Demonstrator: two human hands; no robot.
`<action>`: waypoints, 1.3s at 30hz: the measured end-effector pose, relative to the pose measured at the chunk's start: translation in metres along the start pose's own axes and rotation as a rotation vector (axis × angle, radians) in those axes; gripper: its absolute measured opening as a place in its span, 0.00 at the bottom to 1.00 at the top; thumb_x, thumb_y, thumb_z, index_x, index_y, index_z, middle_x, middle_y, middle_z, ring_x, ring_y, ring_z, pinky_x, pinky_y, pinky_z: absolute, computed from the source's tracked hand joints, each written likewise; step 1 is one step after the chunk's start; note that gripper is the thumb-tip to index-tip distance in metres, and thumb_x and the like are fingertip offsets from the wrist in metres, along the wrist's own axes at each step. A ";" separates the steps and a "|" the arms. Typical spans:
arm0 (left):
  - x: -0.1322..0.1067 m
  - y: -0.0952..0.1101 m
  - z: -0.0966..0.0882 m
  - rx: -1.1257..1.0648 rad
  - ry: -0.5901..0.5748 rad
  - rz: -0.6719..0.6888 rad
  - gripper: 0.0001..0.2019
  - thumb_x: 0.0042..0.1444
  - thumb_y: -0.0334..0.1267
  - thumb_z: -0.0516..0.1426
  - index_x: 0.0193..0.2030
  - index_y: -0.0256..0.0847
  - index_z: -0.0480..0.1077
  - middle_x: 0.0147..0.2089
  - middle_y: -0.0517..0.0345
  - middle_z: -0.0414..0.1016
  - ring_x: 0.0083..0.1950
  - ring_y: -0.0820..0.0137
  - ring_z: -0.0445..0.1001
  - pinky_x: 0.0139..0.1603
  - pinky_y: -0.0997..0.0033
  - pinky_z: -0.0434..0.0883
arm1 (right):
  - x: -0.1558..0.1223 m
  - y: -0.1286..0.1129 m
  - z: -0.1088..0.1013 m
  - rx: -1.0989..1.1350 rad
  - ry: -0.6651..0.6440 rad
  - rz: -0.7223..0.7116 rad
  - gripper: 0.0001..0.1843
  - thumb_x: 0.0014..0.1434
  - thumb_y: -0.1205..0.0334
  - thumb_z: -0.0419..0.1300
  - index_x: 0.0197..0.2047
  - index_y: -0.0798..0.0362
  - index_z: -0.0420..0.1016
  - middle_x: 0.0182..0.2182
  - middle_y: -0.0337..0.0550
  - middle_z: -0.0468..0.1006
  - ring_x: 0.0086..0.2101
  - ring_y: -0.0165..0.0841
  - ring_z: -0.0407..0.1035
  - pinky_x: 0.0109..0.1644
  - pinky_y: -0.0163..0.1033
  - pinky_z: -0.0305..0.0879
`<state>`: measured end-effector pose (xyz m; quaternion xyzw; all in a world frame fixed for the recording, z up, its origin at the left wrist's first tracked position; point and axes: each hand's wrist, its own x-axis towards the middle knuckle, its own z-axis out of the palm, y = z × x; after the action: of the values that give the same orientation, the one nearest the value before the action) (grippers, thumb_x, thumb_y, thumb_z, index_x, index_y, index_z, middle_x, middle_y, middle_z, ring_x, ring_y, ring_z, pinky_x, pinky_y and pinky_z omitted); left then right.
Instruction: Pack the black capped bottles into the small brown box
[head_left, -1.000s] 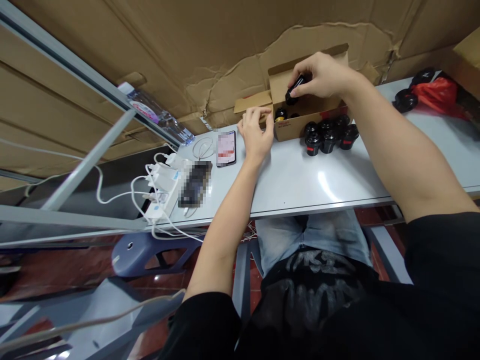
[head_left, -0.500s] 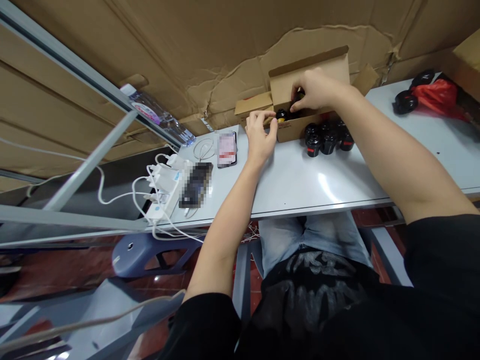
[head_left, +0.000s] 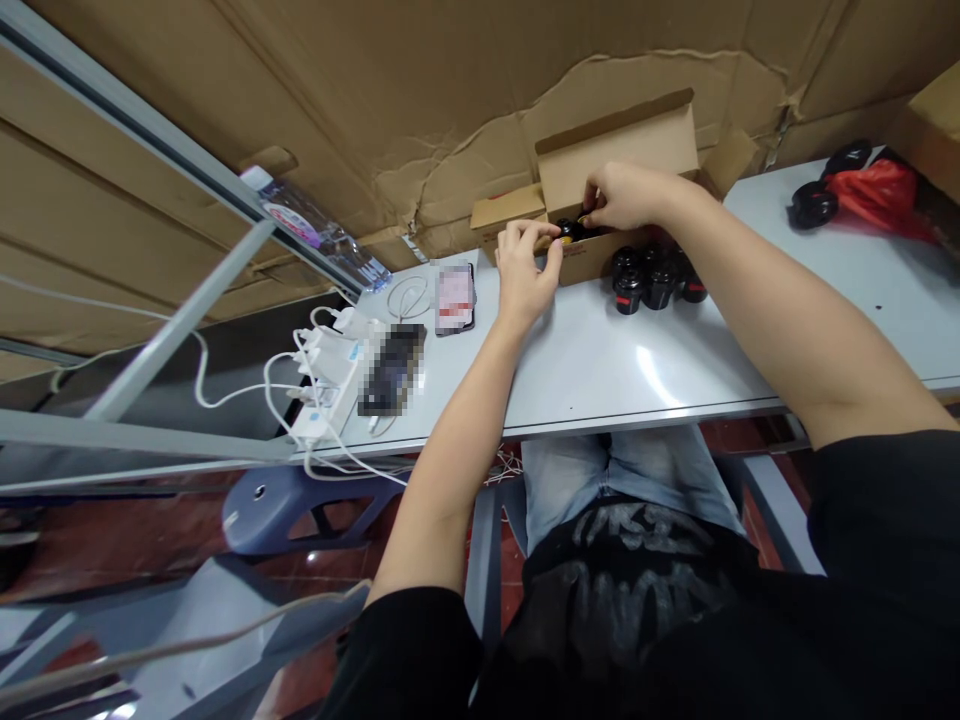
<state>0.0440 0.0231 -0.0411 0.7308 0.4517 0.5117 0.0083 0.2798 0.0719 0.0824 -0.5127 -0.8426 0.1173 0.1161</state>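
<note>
An open cardboard box (head_left: 600, 262) stands on the far edge of the white table (head_left: 600, 370), its flaps raised. My right hand (head_left: 626, 195) reaches into the box, its fingers closed around a black bottle (head_left: 586, 227), which is mostly hidden. My left hand (head_left: 526, 272) rests at the box's near left corner. Its fingertips touch a gold-topped black bottle (head_left: 565, 232) inside the box. Several black bottles with red bands (head_left: 645, 282) stand together on the table, just right of the box.
A phone (head_left: 454, 298), a pixelated device (head_left: 391, 369), and a white power strip (head_left: 326, 392) with tangled cables lie left of my hands. A water bottle (head_left: 315, 228) lies beyond them. Black pieces and a red bag (head_left: 874, 190) sit far right.
My right hand has moved down and left, taking the black bottle into the box. My left hand has shifted right, from the box's edge to the gold-topped bottle.
</note>
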 end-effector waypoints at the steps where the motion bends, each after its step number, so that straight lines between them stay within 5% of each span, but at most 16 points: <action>1: 0.000 0.005 -0.002 0.010 -0.009 0.024 0.31 0.80 0.77 0.57 0.60 0.52 0.84 0.63 0.39 0.85 0.69 0.41 0.81 0.80 0.22 0.75 | -0.001 0.000 0.000 0.008 -0.009 0.008 0.20 0.81 0.65 0.75 0.70 0.66 0.91 0.63 0.68 0.94 0.51 0.44 0.87 0.52 0.44 0.69; 9: -0.005 0.052 -0.001 0.033 -0.260 0.218 0.36 0.75 0.81 0.60 0.65 0.52 0.85 0.61 0.39 0.85 0.68 0.39 0.82 0.78 0.27 0.76 | 0.002 0.010 0.001 0.133 -0.013 0.000 0.16 0.82 0.67 0.73 0.67 0.63 0.92 0.52 0.57 0.97 0.36 0.32 0.78 0.44 0.39 0.66; 12: -0.009 0.057 0.006 0.048 -0.355 0.277 0.37 0.74 0.81 0.62 0.70 0.54 0.84 0.63 0.40 0.85 0.68 0.40 0.82 0.77 0.31 0.78 | 0.007 0.014 0.004 0.132 -0.024 -0.024 0.12 0.82 0.66 0.74 0.64 0.61 0.92 0.49 0.55 0.97 0.36 0.33 0.78 0.43 0.39 0.67; 16: -0.013 0.060 0.013 0.081 -0.447 0.336 0.36 0.74 0.77 0.66 0.76 0.57 0.82 0.64 0.42 0.84 0.67 0.42 0.82 0.77 0.34 0.78 | 0.003 0.012 0.000 0.123 -0.052 -0.007 0.19 0.84 0.71 0.65 0.72 0.64 0.88 0.53 0.60 0.96 0.39 0.36 0.83 0.43 0.40 0.69; 22: -0.013 0.062 0.009 0.073 -0.494 0.357 0.27 0.77 0.68 0.69 0.69 0.52 0.84 0.63 0.41 0.86 0.67 0.43 0.85 0.74 0.38 0.80 | -0.009 0.002 -0.011 0.048 -0.035 0.004 0.21 0.82 0.71 0.67 0.72 0.60 0.89 0.49 0.54 0.97 0.36 0.36 0.80 0.46 0.41 0.71; 28: -0.008 0.054 -0.005 -0.138 -0.362 0.184 0.29 0.76 0.74 0.66 0.61 0.50 0.80 0.52 0.50 0.88 0.50 0.58 0.87 0.56 0.55 0.86 | -0.025 -0.008 -0.038 0.092 0.067 -0.019 0.17 0.79 0.79 0.60 0.56 0.56 0.90 0.49 0.55 0.96 0.42 0.41 0.84 0.58 0.47 0.79; 32: 0.002 0.046 -0.007 -0.229 -0.111 0.003 0.33 0.74 0.83 0.62 0.60 0.55 0.80 0.44 0.57 0.82 0.46 0.62 0.86 0.53 0.57 0.85 | -0.046 -0.019 -0.043 0.317 0.069 -0.174 0.06 0.83 0.66 0.67 0.49 0.48 0.84 0.50 0.50 0.95 0.45 0.40 0.85 0.57 0.46 0.79; 35: 0.008 0.043 -0.005 -0.297 -0.001 -0.051 0.36 0.74 0.86 0.58 0.60 0.57 0.79 0.44 0.56 0.80 0.47 0.61 0.87 0.54 0.56 0.87 | -0.063 -0.023 -0.021 0.478 0.008 -0.259 0.07 0.86 0.52 0.67 0.60 0.43 0.83 0.49 0.42 0.94 0.46 0.40 0.85 0.54 0.45 0.82; 39: 0.008 0.043 0.000 -0.328 -0.034 -0.086 0.35 0.75 0.84 0.56 0.63 0.58 0.80 0.46 0.54 0.82 0.47 0.61 0.87 0.52 0.57 0.88 | -0.077 -0.018 0.017 0.430 0.110 -0.267 0.30 0.82 0.33 0.70 0.76 0.37 0.77 0.53 0.43 0.91 0.49 0.43 0.87 0.52 0.45 0.84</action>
<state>0.0727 0.0029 -0.0147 0.7082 0.3928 0.5653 0.1570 0.2937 -0.0057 0.0662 -0.3662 -0.8509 0.2493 0.2823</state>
